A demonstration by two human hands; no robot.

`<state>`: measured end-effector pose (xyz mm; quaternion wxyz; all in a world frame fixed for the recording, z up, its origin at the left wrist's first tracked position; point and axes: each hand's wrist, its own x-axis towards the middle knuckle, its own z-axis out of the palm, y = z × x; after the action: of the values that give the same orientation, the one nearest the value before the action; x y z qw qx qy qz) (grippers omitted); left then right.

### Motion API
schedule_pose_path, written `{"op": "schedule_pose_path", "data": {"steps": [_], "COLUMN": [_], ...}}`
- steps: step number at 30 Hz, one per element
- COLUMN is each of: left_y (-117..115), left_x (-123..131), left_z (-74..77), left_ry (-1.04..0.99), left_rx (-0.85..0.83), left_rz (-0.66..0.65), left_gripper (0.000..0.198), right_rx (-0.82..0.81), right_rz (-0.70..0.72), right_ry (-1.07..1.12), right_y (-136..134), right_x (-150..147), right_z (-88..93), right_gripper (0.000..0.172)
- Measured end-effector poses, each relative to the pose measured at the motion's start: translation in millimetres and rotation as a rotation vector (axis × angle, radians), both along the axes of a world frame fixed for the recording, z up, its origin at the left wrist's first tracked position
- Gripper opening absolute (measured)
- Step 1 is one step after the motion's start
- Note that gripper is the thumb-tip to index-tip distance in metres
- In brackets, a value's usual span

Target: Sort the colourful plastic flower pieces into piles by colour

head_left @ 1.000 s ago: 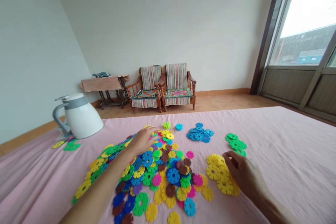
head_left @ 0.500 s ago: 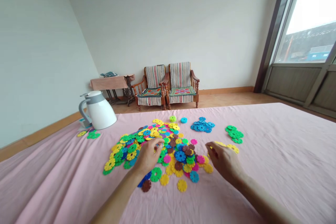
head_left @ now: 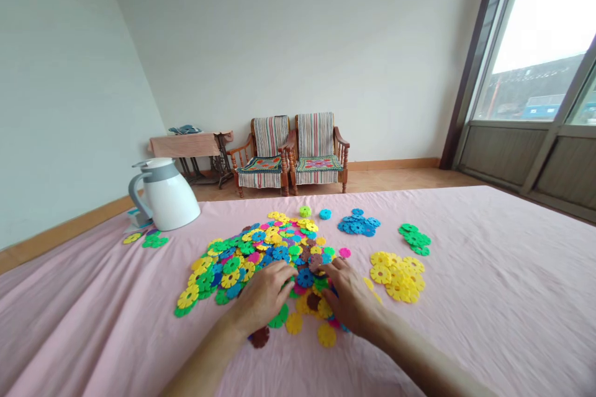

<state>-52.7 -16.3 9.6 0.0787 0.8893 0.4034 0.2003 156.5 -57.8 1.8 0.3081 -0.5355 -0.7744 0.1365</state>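
A big mixed pile of flat plastic flower discs [head_left: 242, 257], in yellow, green, blue, pink and brown, lies on the pink tablecloth [head_left: 488, 273]. My left hand [head_left: 265, 294] rests on the near edge of that pile, fingers bent down onto the discs. My right hand [head_left: 349, 298] lies beside it on the pile's near right part, fingers stretched over the discs. What either hand holds is hidden under the fingers. To the right are sorted groups: yellow discs [head_left: 398, 276], green discs [head_left: 415, 239] and blue discs [head_left: 358, 223].
A white jug with a grey handle [head_left: 162, 201] stands at the table's far left, with a few yellow and green discs [head_left: 144, 239] beside it. Two wooden chairs [head_left: 291, 152] and a small side table [head_left: 189, 146] stand against the far wall. A large window [head_left: 535, 68] is on the right.
My right hand moved left from the yellow group onto the mixed pile. My left hand slid a little nearer on the pile. The view shifted slightly.
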Motion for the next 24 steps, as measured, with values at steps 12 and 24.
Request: {"op": "schedule_pose_path", "data": {"steps": [12,24], "left_y": [2,2], "left_x": [11,22], "left_z": [-10.0,-14.7], "left_ry": [-0.056,-0.138], "left_rx": [0.004,0.004], "left_rz": [0.008,0.009], "left_gripper": [0.037,0.062], "right_rx": [0.067,0.047], "right_rz": [-0.069,-0.079], "right_ry": [0.191,0.059], "right_y": [12,6], "right_x": [8,1], "right_z": [-17.7,-8.4], "right_gripper": [0.026,0.021]}}
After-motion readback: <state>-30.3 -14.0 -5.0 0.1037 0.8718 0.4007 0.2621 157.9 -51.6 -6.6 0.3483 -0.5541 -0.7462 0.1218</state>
